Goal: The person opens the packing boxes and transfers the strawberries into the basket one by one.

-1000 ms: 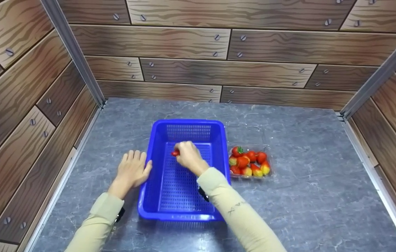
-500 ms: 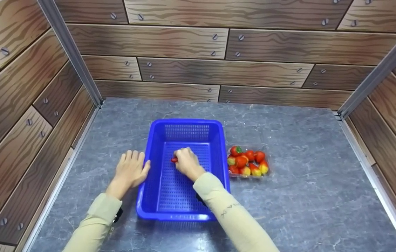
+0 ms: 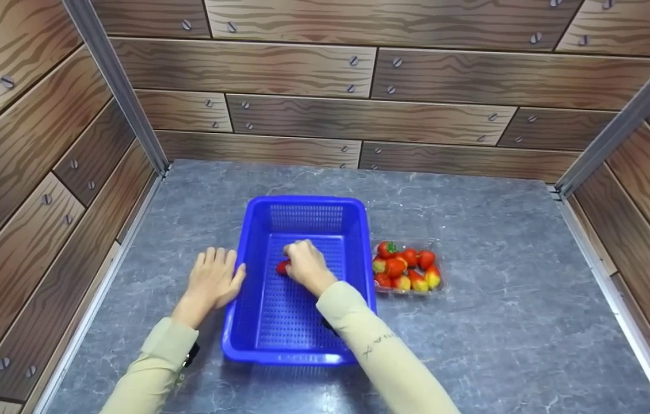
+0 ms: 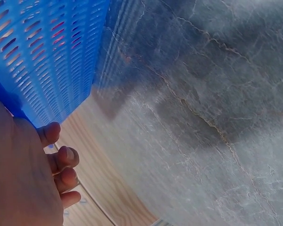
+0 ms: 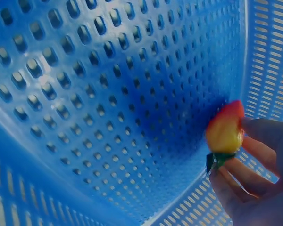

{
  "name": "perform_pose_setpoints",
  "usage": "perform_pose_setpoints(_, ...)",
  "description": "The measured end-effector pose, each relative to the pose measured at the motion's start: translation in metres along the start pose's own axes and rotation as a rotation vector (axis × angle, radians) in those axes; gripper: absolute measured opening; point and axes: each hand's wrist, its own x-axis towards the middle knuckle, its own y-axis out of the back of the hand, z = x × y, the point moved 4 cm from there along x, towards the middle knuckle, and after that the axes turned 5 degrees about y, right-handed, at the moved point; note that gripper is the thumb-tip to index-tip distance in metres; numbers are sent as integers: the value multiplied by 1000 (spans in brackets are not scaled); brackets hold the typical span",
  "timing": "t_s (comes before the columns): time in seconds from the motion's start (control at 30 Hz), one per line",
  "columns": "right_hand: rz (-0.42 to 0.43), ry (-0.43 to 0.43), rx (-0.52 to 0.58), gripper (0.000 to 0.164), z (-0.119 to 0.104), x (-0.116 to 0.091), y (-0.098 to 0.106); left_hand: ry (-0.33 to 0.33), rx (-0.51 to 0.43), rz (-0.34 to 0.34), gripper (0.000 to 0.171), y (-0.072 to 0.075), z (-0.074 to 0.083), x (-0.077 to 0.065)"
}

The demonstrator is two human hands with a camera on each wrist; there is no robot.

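Inside the blue plastic basket (image 3: 232, 339), my right hand (image 3: 309, 265) pinches a strawberry (image 3: 283, 268) low over the slotted floor. In the right wrist view the strawberry (image 5: 225, 132) has a red tip, a yellow body and green leaves, and the fingers hold its side and leafy end. Whether it touches the floor I cannot tell. My left hand (image 3: 213, 279) lies at the basket's left rim, its fingers extended and its thumb against the rim. The left wrist view shows that hand (image 4: 19, 169) beside the basket's slotted outer wall (image 4: 52, 56).
Right of the basket stands a clear plastic box (image 3: 443, 282) holding several red and yellow strawberries (image 3: 397, 267). The grey marbled tabletop (image 3: 509, 276) is enclosed by wood-patterned walls (image 3: 302, 69) with metal corner posts.
My right hand has come slightly nearer and lower in the basket with the strawberry, and more of the fruit shows at its left. My left hand stays at the rim.
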Motion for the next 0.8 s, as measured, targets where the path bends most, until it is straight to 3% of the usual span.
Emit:
perform_pose_setpoints(0.4, -67, -34, 22, 28, 6, 7, 32, 5, -5, -10, 29, 0, 3, 5)
perform_pose_setpoints(0.67, -20, 138, -143, 17, 7, 10, 59, 17, -35, -26, 28, -4, 1, 1)
perform_pose_setpoints(0.8, -24, 134, -179, 15, 14, 13, 79, 10, -47, -24, 28, -3, -1, 1)
